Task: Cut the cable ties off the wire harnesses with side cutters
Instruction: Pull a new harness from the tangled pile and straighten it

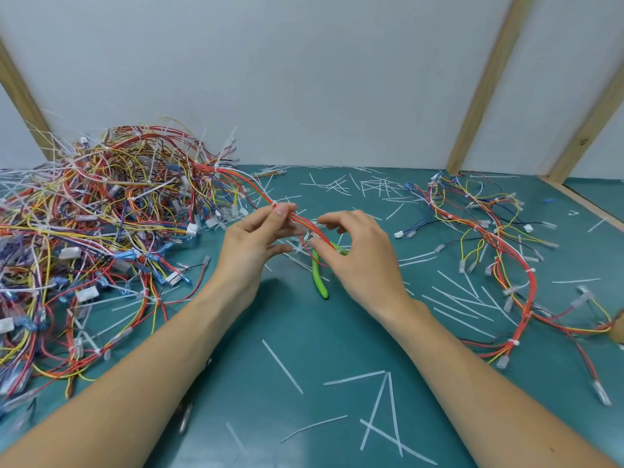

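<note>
At centre of the green table (304, 332), two hands work one red wire harness (260, 194) that runs up toward ten o'clock into a single big tangled pile (94, 231). One left hand (251, 244) pinches the harness between thumb and fingertips, its grip closed on the wires. One right hand (358, 255) curls round the same strand, with one pair of green-handled side cutters (319, 275) beneath it; whether its grip takes the cutters I cannot tell. Cut cable ties (378, 410), too many to count, lie scattered. Another loose harness (506, 251) lies at three o'clock.
</note>
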Motion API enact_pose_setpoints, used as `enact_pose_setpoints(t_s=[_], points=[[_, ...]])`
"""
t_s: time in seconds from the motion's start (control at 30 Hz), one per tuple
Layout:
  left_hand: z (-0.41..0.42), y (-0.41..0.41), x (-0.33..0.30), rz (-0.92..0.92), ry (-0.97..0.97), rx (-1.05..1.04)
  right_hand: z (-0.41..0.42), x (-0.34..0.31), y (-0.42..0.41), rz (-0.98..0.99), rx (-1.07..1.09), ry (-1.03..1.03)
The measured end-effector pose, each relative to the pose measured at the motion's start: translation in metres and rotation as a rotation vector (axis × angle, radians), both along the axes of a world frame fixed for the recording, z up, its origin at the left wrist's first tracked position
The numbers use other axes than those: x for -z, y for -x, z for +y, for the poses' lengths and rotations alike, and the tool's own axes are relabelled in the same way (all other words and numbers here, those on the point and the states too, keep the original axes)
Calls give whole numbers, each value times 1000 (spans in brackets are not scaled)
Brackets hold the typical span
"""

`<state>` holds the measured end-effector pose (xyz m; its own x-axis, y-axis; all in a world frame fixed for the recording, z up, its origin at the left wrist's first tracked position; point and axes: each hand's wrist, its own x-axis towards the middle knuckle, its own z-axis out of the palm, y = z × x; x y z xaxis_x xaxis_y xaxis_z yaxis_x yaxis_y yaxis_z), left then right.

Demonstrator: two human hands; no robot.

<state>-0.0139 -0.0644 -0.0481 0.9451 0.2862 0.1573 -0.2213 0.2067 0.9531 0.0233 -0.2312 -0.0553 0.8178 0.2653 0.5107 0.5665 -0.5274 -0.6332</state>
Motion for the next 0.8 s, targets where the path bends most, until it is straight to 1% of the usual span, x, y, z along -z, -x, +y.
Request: enact_pose_setpoints(t_s=[0.1,0.23,0.33,0.4,0.53,0.63,0.73,0.8], points=[[8,-1,-2,4,155,-2,-2,1,0,-11,39,0],[15,-3,-1,12,270,-5,-5,-3,-3,39,128,-79],[22,-6,-2,3,351,12,-9,-2,-8,19,142,-13],[25,-8,-3,-2,393,51,-10,-2,-8,24,77,-1],[23,-8,-3,-8,443,113,-8,-4,-5,35,-140,15],[24,-8,-3,-1,500,107,-5,-3,-2,99,-153,12],[25,-9,-4,1,554,111,-7,-8,3,161,-167,-94],[25,-9,-5,-8,573,124,-7,-12,6,150,-222,-151]])
